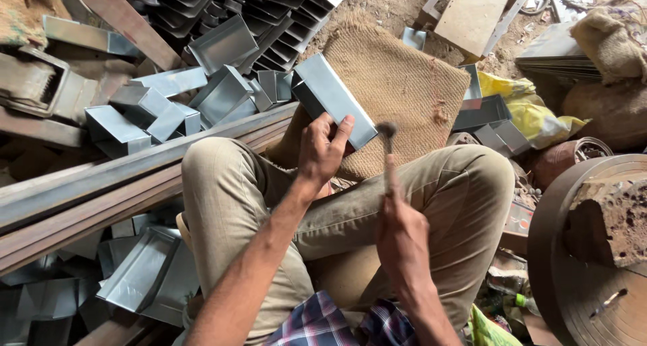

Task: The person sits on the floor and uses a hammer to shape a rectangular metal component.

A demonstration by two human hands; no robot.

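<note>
My left hand (323, 147) grips a folded grey sheet-metal box (333, 97), holding it tilted above my knee. My right hand (401, 235) is closed around the wooden handle of a small hammer (387, 140). The hammer's head hangs just right of the box's lower end and looks blurred. Both hands are over my legs in khaki trousers (229, 198). A brown burlap mat (397, 83) lies under and behind the box.
Several similar metal boxes (151, 110) are piled at the left and stacked at the top. Long steel bars (101, 184) run across the left. A round rusty metal block (586, 252) stands at the right, with a yellow bag (532, 110) and sacks behind it.
</note>
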